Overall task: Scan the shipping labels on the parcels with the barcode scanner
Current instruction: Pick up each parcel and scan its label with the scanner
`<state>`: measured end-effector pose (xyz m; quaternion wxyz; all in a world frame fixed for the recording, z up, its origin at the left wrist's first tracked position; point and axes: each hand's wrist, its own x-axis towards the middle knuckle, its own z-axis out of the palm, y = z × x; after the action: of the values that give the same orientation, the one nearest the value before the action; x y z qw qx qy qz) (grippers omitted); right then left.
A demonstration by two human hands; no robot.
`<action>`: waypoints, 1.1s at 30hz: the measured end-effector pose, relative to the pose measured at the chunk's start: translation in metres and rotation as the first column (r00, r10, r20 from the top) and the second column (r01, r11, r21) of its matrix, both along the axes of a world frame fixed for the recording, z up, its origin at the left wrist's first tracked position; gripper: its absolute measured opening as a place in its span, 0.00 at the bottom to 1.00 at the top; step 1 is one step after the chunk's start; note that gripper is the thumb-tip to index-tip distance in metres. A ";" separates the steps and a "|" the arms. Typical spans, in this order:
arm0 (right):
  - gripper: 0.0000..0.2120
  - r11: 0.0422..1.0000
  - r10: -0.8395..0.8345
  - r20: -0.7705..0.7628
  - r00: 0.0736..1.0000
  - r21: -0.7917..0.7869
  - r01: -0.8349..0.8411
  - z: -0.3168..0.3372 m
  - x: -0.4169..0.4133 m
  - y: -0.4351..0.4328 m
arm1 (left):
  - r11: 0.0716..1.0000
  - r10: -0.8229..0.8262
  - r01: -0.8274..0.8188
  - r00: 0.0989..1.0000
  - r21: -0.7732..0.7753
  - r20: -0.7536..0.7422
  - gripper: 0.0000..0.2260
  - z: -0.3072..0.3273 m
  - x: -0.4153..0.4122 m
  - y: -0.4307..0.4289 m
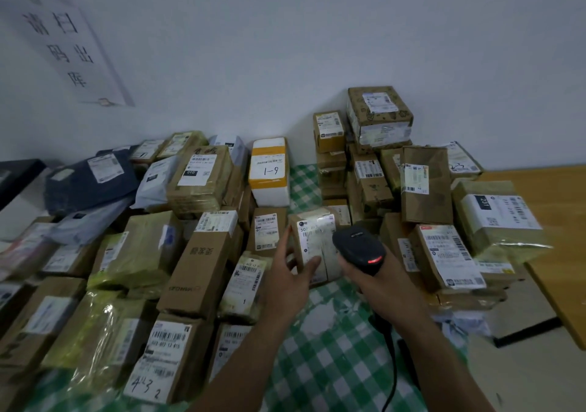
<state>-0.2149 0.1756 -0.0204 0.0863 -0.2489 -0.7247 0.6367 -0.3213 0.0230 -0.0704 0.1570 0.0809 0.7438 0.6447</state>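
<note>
Left hand (287, 272) has thumb and fingers curled round a small brown cardboard parcel with a white label (314, 237), mid-scene above the green checked tablecloth (333, 364). Right hand (377, 280) grips the black handheld barcode scanner (358, 246), red light on, just right of that parcel.

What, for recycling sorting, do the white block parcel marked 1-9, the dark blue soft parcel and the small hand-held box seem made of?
White block parcel: likely foam; matte white, thick, rounded edges. Dark blue soft parcel: probably plastic film; creased and sagging. Small brown box gripped by the left hand: cardboard, slightly glossy, perhaps taped over.
</note>
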 end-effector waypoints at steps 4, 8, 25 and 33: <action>0.18 0.995 0.095 0.036 0.995 0.039 -0.097 0.013 -0.004 0.002 | 0.998 0.057 -0.057 0.998 -0.008 -0.013 0.36 -0.001 -0.012 0.009; 0.08 0.982 0.187 0.018 0.982 0.038 -0.187 0.030 -0.008 0.000 | 0.995 0.096 -0.097 0.995 -0.037 -0.014 0.38 -0.001 -0.026 0.017; 0.10 0.970 0.243 0.065 0.968 -0.042 -0.241 0.036 -0.018 0.001 | 0.982 0.164 -0.169 0.984 -0.082 -0.068 0.38 -0.018 -0.050 0.020; 0.10 0.971 0.235 0.067 0.970 -0.064 -0.230 0.029 -0.023 0.001 | 0.984 0.165 -0.168 0.985 -0.057 -0.051 0.37 -0.019 -0.054 0.021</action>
<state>-0.2381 0.1766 0.0086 -0.0227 -0.1879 -0.7335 0.6528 -0.3754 0.0439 -0.0895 0.0877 0.0286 0.7707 0.6305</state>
